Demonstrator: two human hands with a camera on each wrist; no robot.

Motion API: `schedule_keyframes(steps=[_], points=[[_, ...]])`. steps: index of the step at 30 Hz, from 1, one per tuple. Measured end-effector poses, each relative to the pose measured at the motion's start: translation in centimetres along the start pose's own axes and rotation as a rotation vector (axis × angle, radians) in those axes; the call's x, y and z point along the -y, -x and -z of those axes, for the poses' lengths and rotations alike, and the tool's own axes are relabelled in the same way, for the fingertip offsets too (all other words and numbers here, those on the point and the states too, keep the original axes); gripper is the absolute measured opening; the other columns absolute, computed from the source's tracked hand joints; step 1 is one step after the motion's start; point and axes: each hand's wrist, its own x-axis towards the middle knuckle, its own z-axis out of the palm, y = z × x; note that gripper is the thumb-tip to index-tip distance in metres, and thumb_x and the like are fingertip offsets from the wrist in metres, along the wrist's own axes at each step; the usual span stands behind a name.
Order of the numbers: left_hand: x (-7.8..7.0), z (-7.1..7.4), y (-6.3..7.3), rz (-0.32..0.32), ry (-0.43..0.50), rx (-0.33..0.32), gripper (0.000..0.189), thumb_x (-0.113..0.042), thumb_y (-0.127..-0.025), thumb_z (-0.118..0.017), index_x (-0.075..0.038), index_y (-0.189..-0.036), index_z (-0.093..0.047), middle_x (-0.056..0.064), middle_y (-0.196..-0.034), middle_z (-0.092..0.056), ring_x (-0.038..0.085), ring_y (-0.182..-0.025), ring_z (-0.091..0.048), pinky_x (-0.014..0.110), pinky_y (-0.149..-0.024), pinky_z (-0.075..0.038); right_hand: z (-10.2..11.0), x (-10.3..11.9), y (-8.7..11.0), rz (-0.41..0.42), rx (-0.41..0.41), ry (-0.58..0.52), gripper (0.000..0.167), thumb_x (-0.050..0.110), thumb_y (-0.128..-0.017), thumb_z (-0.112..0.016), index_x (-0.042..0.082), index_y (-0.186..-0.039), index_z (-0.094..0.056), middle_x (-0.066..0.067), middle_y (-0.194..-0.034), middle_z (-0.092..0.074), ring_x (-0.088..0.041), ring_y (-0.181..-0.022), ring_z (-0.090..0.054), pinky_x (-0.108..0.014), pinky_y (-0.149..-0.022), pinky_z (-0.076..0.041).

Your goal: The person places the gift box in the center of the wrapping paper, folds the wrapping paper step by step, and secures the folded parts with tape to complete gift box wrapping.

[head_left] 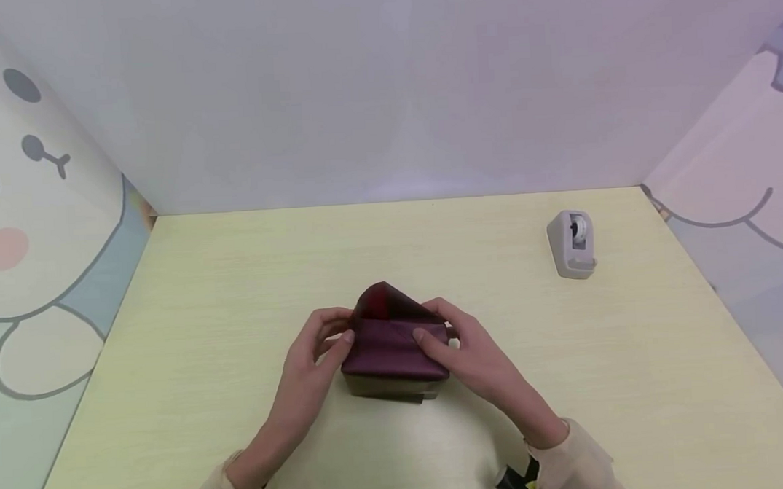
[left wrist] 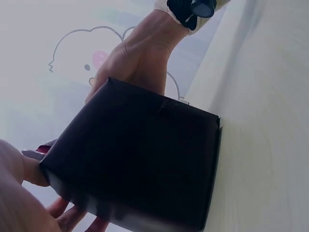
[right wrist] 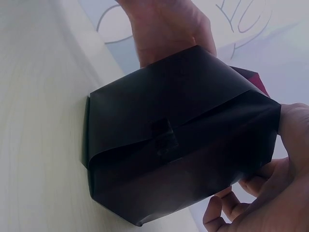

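Observation:
A box wrapped in dark purple paper [head_left: 392, 346] sits on the table between both hands. At its top a loose paper flap [head_left: 382, 300] stands up in a point, showing red inside. My left hand [head_left: 308, 368] holds the left side, thumb at the near corner and fingers behind. Opposite it, my right hand [head_left: 470, 354] grips the right side, its thumb pressed on the purple face. In the right wrist view, a side of the wrapped box [right wrist: 193, 164] bears a folded seam with a strip of tape [right wrist: 164, 139]. The left wrist view shows a smooth dark side [left wrist: 135, 150].
A grey tape dispenser [head_left: 572, 247] with a roll stands toward the back right of the pale wooden table [head_left: 235, 266]. Behind the table rises a plain wall [head_left: 385, 91]; panels with cartoon drawings [head_left: 42, 216] flank both sides.

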Motion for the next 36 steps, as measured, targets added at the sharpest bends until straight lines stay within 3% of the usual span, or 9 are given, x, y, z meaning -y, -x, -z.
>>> schedule_keyframes(steps=[8, 13, 17, 24, 31, 36], points=[[0.2, -1.1, 0.4, 0.031, -0.037, -0.016, 0.029, -0.026, -0.112, -0.048, -0.019, -0.140, -0.052, 0.001, -0.139, -0.065, 0.018, -0.129, -0.058, 0.035, -0.104, -0.050, 0.0, 0.0, 0.0, 0.003, 0.003, -0.007, 0.024, 0.033, -0.104, -0.063, 0.022, -0.125, -0.063, -0.006, -0.119, -0.067, -0.025, -0.095, -0.063, -0.032, -0.073, -0.053], [0.1, -1.3, 0.4, 0.008, -0.039, -0.014, 0.030, -0.025, -0.112, -0.047, -0.016, -0.141, -0.049, 0.003, -0.142, -0.064, 0.019, -0.130, -0.057, 0.038, -0.105, -0.051, -0.1, 0.0, 0.0, 0.004, 0.002, -0.009, 0.024, 0.033, -0.104, -0.063, 0.022, -0.125, -0.063, -0.007, -0.119, -0.067, -0.024, -0.094, -0.063, -0.032, -0.072, -0.053], [0.0, -1.4, 0.3, 0.026, -0.018, -0.013, 0.032, -0.026, -0.112, -0.047, -0.015, -0.142, -0.049, 0.004, -0.144, -0.063, 0.019, -0.130, -0.057, 0.034, -0.106, -0.049, -0.1, 0.0, -0.1, 0.007, -0.001, -0.007, 0.024, 0.032, -0.104, -0.063, 0.022, -0.125, -0.063, -0.007, -0.119, -0.067, -0.024, -0.094, -0.064, -0.032, -0.072, -0.053], [-0.3, -1.7, 0.1, 0.119, 0.091, 0.029, 0.035, -0.034, -0.112, -0.045, -0.017, -0.142, -0.049, 0.003, -0.145, -0.061, 0.018, -0.134, -0.055, 0.019, -0.106, -0.046, -0.1, 0.0, -0.1, 0.010, -0.005, -0.002, 0.024, 0.032, -0.104, -0.063, 0.022, -0.125, -0.063, -0.007, -0.119, -0.067, -0.024, -0.094, -0.064, -0.032, -0.072, -0.054], [-0.6, -2.1, -0.2, 0.104, 0.099, 0.025, 0.030, -0.025, -0.112, -0.045, -0.015, -0.140, -0.050, 0.005, -0.138, -0.064, 0.018, -0.126, -0.057, 0.020, -0.102, -0.047, -0.1, 0.0, -0.2, 0.017, -0.001, 0.007, 0.024, 0.034, -0.104, -0.063, 0.024, -0.126, -0.063, -0.006, -0.121, -0.066, -0.024, -0.096, -0.063, -0.034, -0.075, -0.055], [-0.6, -2.4, -0.3, 0.130, 0.131, 0.040, 0.032, -0.031, -0.112, -0.045, -0.017, -0.141, -0.049, 0.004, -0.140, -0.059, 0.018, -0.126, -0.054, 0.020, -0.104, -0.047, -0.1, -0.1, -0.1, 0.019, -0.002, 0.014, 0.025, 0.033, -0.104, -0.063, 0.023, -0.127, -0.063, -0.006, -0.121, -0.066, -0.024, -0.096, -0.063, -0.034, -0.076, -0.055]])
